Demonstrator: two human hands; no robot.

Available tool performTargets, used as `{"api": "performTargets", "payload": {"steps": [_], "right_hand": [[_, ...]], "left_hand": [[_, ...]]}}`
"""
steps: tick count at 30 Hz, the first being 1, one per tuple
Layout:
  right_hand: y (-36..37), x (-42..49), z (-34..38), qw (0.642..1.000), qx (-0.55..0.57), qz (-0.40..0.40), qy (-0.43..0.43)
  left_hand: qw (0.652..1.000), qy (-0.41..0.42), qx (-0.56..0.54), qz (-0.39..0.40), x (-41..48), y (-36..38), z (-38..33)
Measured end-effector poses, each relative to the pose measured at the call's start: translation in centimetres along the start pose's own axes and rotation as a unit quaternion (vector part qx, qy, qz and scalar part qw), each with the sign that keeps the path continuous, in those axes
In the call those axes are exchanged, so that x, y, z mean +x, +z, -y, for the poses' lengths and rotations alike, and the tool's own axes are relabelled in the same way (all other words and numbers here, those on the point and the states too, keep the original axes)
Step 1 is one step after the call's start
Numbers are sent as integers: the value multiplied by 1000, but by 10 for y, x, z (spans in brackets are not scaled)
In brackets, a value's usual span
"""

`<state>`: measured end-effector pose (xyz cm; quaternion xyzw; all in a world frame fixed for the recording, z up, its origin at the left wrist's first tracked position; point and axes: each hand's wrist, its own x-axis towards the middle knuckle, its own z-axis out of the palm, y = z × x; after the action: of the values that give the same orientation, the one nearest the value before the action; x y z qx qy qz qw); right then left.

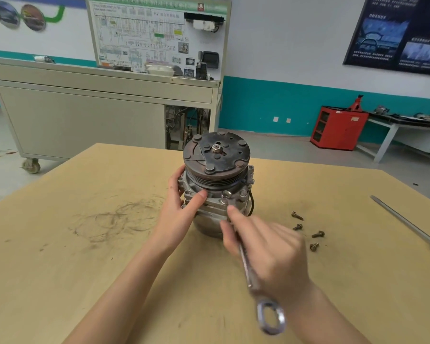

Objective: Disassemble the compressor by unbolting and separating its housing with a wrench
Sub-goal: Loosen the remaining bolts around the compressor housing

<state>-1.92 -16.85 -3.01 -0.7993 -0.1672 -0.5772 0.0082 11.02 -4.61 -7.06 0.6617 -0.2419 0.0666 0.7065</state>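
The compressor (216, 170) stands upright on the wooden table (85, 244), its dark clutch pulley on top and the grey housing flange with bolts below. My left hand (181, 209) grips the left side of the housing, thumb laid on the flange. My right hand (266, 242) holds a silver wrench (251, 281) by its shaft. The wrench's far end is at the housing's front, hidden by my fingers. Its ring end (271, 317) points toward me. Several loose bolts (308, 232) lie on the table to the right of the compressor.
A long screwdriver (407, 224) with a red handle lies near the table's right edge. Beyond the table stand a grey wheeled training bench (85, 115) with a wiring board, and a red cabinet (338, 127) at the right wall.
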Motion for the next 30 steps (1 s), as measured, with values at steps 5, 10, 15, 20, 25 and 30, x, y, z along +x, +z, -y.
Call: {"api": "performTargets", "payload": {"steps": [5, 10, 15, 20, 25, 30], "right_hand": [[8, -3, 14, 997, -77, 23, 4], [10, 0, 30, 995, -89, 42, 21], [13, 3, 32, 994, -74, 40, 65], [8, -8, 14, 990, 76, 27, 113], [-4, -9, -52, 833, 464, 152, 260], [10, 28, -95, 676, 593, 215, 381]], "left_hand": [[1000, -4, 15, -2, 0, -1, 0], [1000, 0, 10, -9, 1, 0, 1], [1000, 7, 11, -8, 1, 0, 2], [1000, -6, 1, -7, 0, -1, 1], [1000, -13, -7, 3, 0, -1, -1], [1000, -22, -14, 4, 0, -2, -3]]}}
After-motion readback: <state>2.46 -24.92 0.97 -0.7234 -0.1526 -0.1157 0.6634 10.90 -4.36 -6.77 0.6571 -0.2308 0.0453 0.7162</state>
